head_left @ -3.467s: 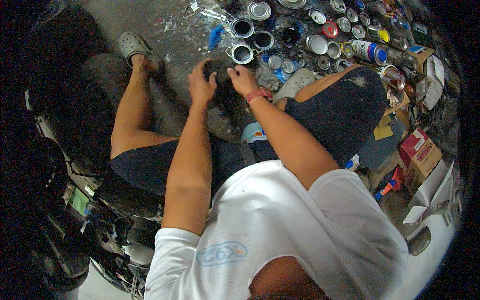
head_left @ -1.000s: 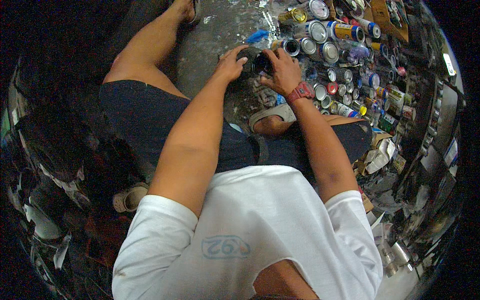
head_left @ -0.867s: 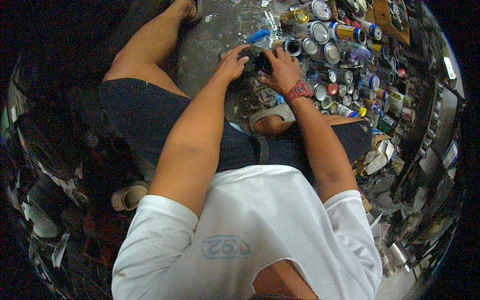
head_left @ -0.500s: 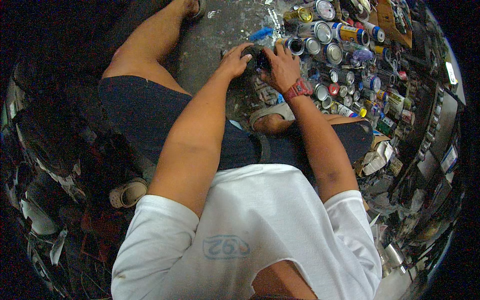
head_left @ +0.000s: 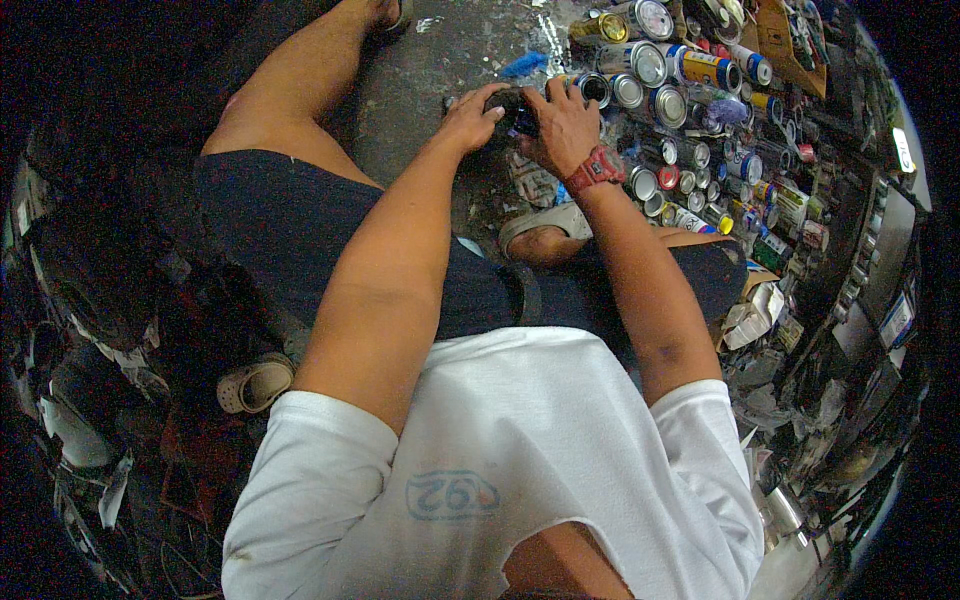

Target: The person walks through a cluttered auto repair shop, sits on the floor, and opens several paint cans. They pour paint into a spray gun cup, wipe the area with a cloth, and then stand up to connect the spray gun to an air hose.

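Both my arms reach forward to a small dark, rounded object (head_left: 511,101) above the floor. My left hand (head_left: 470,120) has its fingers closed round the object's left side, thumb toward me. On the other side my right hand (head_left: 563,132), with a red watch (head_left: 594,171) at the wrist, curves its fingers over the object's edge. The object is too dark to tell its kind, and the fingers hide part of it. Just beyond my right fingers lies an open-ended can (head_left: 594,90). Under the hands is a crumpled pale grey piece (head_left: 535,180).
Many cans lie piled at the right, among them a large silver-ended can (head_left: 648,64) and a yellow-and-blue can (head_left: 708,70). A cardboard box (head_left: 785,45) stands beyond them. A blue scrap (head_left: 524,66) lies on the dark floor (head_left: 420,75). One beige clog (head_left: 255,384) sits at the left.
The fingers of my right hand have shifted slightly on the dark object, which looks turned a little. My left hand has stayed nearly in place.
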A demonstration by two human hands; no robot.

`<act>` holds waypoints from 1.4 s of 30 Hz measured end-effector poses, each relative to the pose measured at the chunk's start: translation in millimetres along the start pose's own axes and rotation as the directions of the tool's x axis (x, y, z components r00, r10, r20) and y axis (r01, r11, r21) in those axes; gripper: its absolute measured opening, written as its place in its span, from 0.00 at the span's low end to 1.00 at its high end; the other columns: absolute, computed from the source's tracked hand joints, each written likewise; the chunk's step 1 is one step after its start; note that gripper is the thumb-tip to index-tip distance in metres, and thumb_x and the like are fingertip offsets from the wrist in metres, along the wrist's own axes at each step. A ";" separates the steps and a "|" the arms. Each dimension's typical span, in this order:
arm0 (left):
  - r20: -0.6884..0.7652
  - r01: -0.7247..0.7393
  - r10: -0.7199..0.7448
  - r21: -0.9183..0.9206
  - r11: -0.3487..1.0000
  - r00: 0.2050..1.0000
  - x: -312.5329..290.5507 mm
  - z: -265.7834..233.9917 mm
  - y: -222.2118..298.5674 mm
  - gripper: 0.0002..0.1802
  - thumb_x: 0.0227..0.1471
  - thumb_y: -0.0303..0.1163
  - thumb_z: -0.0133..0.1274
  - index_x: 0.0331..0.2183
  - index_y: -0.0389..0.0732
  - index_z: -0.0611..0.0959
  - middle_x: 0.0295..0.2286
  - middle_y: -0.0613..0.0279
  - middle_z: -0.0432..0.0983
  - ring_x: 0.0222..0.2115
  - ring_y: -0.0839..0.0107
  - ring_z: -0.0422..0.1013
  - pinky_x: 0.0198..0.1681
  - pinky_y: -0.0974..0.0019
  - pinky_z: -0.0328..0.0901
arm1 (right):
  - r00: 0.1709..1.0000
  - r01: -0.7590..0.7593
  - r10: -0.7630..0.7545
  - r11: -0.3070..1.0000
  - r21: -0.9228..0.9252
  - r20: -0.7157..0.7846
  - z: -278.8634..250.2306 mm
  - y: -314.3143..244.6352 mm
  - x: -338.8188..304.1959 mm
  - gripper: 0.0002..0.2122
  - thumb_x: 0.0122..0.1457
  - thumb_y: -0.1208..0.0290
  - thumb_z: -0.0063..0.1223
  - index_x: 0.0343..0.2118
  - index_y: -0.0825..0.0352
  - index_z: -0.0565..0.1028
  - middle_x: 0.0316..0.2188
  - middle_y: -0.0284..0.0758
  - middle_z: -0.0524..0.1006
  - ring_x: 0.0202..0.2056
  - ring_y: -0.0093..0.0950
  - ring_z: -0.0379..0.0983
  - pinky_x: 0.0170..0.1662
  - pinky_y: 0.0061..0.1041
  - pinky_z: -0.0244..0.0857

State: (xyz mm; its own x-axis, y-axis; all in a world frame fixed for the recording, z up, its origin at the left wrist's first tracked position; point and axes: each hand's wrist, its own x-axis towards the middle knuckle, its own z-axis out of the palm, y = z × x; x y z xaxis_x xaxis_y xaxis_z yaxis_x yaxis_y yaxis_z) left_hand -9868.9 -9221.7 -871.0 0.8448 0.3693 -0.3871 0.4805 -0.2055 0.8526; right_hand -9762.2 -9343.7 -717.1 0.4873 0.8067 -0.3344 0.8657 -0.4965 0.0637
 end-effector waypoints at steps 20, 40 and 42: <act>0.030 0.021 -0.020 -0.024 0.999 0.999 0.1 0.7 -5.1 0.29 0.63 0.39 0.54 0.64 0.62 0.70 0.63 0.52 0.66 0.65 0.51 0.60 0.71 0.48 0.48 | 0.936 0.242 -0.260 0.965 -0.102 -0.238 -26.9 -7.5 -7.4 0.15 0.58 0.67 0.53 0.49 0.57 0.80 0.50 0.37 0.75 0.53 0.41 0.70 0.51 0.48 0.65; 0.069 0.018 -0.013 -0.068 0.998 0.998 6.1 0.8 -13.8 0.28 0.63 0.38 0.54 0.63 0.62 0.72 0.63 0.51 0.66 0.65 0.49 0.59 0.69 0.50 0.53 | 0.997 -0.009 0.026 0.972 0.235 -0.068 -16.8 17.2 -13.1 0.28 0.47 0.58 0.70 0.52 0.57 0.75 0.48 0.40 0.76 0.52 0.43 0.72 0.52 0.43 0.70; 0.068 0.005 -0.001 -0.067 0.998 0.998 7.2 0.7 -13.5 0.28 0.63 0.38 0.54 0.63 0.62 0.72 0.63 0.50 0.66 0.65 0.49 0.59 0.69 0.49 0.53 | 0.986 -0.135 0.168 0.838 0.529 -0.014 -0.6 31.3 -25.4 0.32 0.45 0.59 0.73 0.55 0.57 0.73 0.48 0.42 0.76 0.51 0.45 0.73 0.53 0.45 0.70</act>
State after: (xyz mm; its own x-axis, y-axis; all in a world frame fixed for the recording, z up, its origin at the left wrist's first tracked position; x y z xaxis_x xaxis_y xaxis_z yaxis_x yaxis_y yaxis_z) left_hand -9869.2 -9216.9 -885.5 0.8584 0.3071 -0.4108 0.4682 -0.1422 0.8721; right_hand -9747.4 -9379.6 -706.1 0.6272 0.7163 -0.3060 0.5987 -0.6946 -0.3988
